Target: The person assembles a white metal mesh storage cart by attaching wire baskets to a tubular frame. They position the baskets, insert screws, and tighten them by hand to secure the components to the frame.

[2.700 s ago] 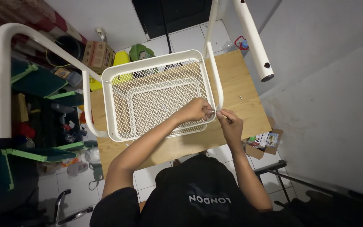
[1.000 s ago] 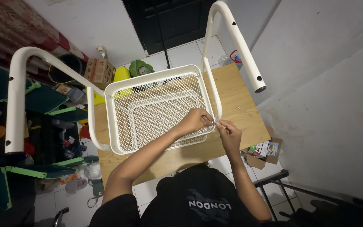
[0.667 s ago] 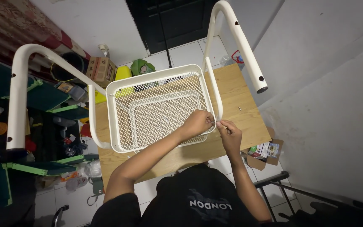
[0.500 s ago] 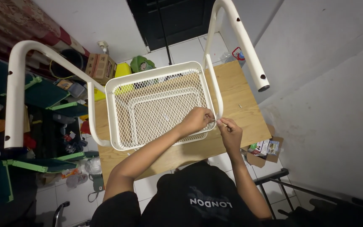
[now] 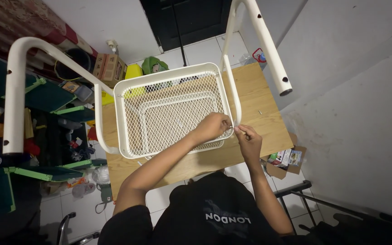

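Hands [image 5: 232, 129] unmoved at basket [image 5: 169, 113] corner

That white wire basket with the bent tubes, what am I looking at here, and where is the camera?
The one picture comes from a camera worn on a person's head, looking straight down, so you see their own arms and dark shirt from above. There is no machine: just two bare hands. The white mesh basket sits over a wooden table, with a curved white tube frame on one side and another tube on the other. The left hand grips the basket's rim at its near corner, and the right hand pinches something small right beside it, too small to identify. A small cardboard box lies on the tiled floor beside the table.
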